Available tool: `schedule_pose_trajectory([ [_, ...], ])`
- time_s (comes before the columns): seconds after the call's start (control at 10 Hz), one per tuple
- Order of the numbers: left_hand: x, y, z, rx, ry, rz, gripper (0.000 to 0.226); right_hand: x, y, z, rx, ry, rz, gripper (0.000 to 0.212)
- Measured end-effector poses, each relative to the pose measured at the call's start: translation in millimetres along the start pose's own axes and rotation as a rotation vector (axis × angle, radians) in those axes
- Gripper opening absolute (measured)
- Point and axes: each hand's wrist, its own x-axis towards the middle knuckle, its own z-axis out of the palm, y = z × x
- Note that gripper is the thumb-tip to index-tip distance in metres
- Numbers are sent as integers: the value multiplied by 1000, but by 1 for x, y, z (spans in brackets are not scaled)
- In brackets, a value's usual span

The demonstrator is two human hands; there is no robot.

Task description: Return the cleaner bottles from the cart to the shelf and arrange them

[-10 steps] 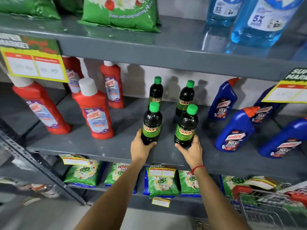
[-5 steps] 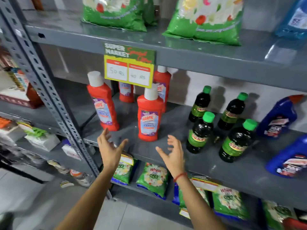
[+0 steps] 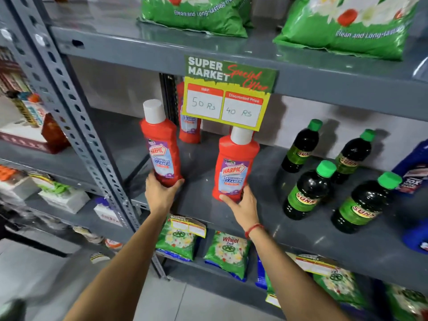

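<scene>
Two red Harpic cleaner bottles with white caps stand at the front of the grey middle shelf (image 3: pixel 266 218). My left hand (image 3: pixel 161 192) grips the base of the left red bottle (image 3: pixel 161 147), which leans slightly left. My right hand (image 3: pixel 240 205) grips the base of the right red bottle (image 3: pixel 236 165), which stands nearly upright. A third red bottle (image 3: pixel 188 128) stands behind them, partly hidden by the price sign (image 3: pixel 228 93). Several dark bottles with green caps (image 3: pixel 309 191) stand to the right.
A perforated grey upright post (image 3: pixel 76 112) runs down just left of the left bottle. Blue bottles (image 3: pixel 414 167) sit at the far right edge. Green detergent bags (image 3: pixel 194 15) lie on the shelf above and more of them (image 3: pixel 228 253) below.
My hands left the two dark green-capped bottles, swung left with open fingers, and now grip the bases of the two front red bottles. The view shifted left.
</scene>
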Motion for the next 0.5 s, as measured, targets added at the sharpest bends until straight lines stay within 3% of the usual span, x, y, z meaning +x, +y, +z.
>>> schedule_pose_trajectory([
  [0.3,-5,6,0,36,30,1,71,-4,-5,2,-63,13,20,59],
  [0.5,-18,12,-8,8,-38,-12,81,-18,-14,-15,-104,-16,-11,80],
])
